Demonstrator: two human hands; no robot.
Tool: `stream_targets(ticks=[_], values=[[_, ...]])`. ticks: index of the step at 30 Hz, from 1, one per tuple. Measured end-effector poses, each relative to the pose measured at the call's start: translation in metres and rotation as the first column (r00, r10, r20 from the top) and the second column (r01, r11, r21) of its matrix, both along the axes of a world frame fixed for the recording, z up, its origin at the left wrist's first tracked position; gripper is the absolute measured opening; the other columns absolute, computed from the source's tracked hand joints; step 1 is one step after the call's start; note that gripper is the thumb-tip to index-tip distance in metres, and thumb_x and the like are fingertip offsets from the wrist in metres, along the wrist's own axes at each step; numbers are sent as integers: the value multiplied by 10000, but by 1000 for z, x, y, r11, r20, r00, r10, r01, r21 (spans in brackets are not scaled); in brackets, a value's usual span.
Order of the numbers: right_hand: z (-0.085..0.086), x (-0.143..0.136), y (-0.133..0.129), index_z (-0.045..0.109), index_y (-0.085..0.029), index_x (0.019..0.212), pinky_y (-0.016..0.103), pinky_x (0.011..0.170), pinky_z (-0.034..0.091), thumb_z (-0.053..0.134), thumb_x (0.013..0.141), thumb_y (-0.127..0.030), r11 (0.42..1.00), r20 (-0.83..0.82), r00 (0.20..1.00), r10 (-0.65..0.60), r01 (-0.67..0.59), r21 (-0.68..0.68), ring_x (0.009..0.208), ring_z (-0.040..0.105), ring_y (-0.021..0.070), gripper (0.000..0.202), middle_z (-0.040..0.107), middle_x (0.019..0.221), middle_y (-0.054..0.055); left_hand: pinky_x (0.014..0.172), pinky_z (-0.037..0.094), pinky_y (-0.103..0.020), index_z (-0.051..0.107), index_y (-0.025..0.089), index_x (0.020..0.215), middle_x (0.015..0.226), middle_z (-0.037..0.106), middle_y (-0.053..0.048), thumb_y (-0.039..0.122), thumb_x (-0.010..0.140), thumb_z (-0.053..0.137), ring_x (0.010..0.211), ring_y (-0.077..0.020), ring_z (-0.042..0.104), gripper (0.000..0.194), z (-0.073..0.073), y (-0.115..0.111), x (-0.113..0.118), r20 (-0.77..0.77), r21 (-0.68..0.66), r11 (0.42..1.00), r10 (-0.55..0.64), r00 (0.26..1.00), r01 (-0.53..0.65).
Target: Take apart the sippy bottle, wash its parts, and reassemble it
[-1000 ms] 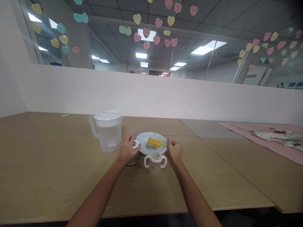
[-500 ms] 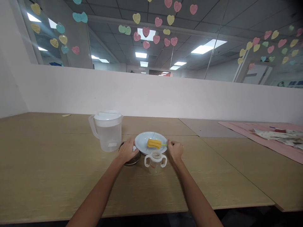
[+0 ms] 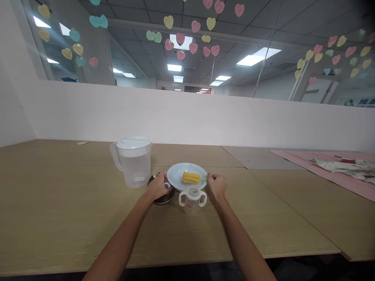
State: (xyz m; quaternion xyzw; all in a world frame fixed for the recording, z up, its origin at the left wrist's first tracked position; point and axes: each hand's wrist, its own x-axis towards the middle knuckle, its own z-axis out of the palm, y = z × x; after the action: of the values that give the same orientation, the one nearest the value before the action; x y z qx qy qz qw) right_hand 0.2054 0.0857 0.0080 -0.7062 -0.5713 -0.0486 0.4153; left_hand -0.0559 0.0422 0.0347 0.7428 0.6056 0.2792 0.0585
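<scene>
My right hand (image 3: 217, 185) is closed on the thin green handle of a yellow sponge brush (image 3: 191, 178), whose head lies over a white plate (image 3: 175, 174). On the left, my left hand (image 3: 157, 188) reaches into a dark round dish (image 3: 163, 201), its fingers closed around a small whitish piece that they mostly hide. Another small pale piece (image 3: 156, 175) shows at the dish's far side. Between my hands, in front of the plate, a clear baby bottle (image 3: 192, 203) with two white handles stands upright, its neck uncovered.
A clear lidded pitcher (image 3: 136, 166) stands behind and left of the dish. At the far right, a pink cloth (image 3: 299, 159) carries crumpled pale fabric (image 3: 342, 168). The wooden table (image 3: 117, 222) meets a white wall (image 3: 187, 121) at the back.
My left fingers have shifted slightly at the dish, uncovering the pale piece at its far side. My right hand and the brush stay almost where they were.
</scene>
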Motion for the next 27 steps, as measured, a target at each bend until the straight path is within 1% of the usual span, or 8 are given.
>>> stream_targets(ticks=[3, 8, 14, 18, 21, 24, 26, 27], values=[[0, 0, 0, 654, -148, 547, 250, 574, 254, 391, 799, -383, 1000, -12, 1000, 1, -1, -2, 549, 473, 151, 433, 635, 575, 90, 651, 425, -261, 491, 192, 999, 887, 636, -42, 325, 646, 628, 790, -196, 604, 401, 0, -1, -2, -5, -33, 999, -20, 1000, 20], [0, 0, -1, 682, -134, 591, 248, 550, 262, 381, 804, -385, 1000, -23, 1000, -4, 3, -14, 538, 491, 150, 447, 649, 606, 106, 683, 405, -267, 504, 188, 896, 859, 614, -35, 287, 700, 561, 807, -188, 579, 227, 0, 0, -6, -101, 29, 999, -28, 994, 31], [2, 0, -1, 703, -133, 629, 259, 568, 281, 379, 804, -358, 999, -9, 1000, -9, 8, -49, 561, 522, 165, 432, 667, 641, 123, 648, 379, -269, 488, 189, 840, 749, 579, -15, 276, 720, 517, 724, -180, 548, 150, 2, 2, -4, -128, 48, 999, 15, 992, -9], [2, 0, -2, 710, -131, 652, 266, 565, 279, 375, 803, -352, 999, -23, 999, -30, 29, -40, 572, 531, 173, 429, 675, 666, 131, 694, 381, -300, 491, 185, 807, 752, 570, -35, 285, 713, 502, 735, -196, 534, 137, 9, -2, -3, -176, 125, 992, 49, 983, -27], [3, 0, -4, 709, -130, 652, 268, 567, 277, 372, 804, -343, 999, -30, 999, -30, 29, -35, 574, 533, 175, 426, 675, 665, 134, 731, 393, -330, 505, 182, 795, 786, 576, -59, 298, 715, 483, 771, -213, 533, 143, 14, -9, 1, -147, 264, 965, 38, 988, 2], [5, 0, -5, 708, -120, 660, 274, 582, 285, 361, 808, -336, 999, -35, 999, -27, 26, -31, 585, 539, 178, 434, 676, 676, 142, 796, 409, -369, 542, 175, 850, 839, 597, -81, 333, 754, 441, 829, -224, 541, 211, 15, -24, 19, -80, 411, 903, -102, 992, 126], [6, 0, -5, 709, -114, 670, 278, 593, 290, 357, 809, -333, 999, -40, 999, -28, 27, -27, 596, 542, 181, 438, 678, 690, 149, 851, 414, -385, 552, 170, 978, 943, 615, -96, 362, 760, 461, 914, -236, 551, 304, 11, -37, 39, -80, 443, 843, -303, 950, 306], [6, 1, -5, 710, -112, 673, 279, 597, 290, 357, 809, -331, 999, -44, 999, -30, 29, -25, 599, 542, 182, 437, 679, 695, 151, 896, 410, -388, 511, 162, 1109, 1052, 603, -109, 362, 771, 474, 998, -243, 540, 394, 8, -44, 50, -73, 429, 814, -401, 913, 392]])
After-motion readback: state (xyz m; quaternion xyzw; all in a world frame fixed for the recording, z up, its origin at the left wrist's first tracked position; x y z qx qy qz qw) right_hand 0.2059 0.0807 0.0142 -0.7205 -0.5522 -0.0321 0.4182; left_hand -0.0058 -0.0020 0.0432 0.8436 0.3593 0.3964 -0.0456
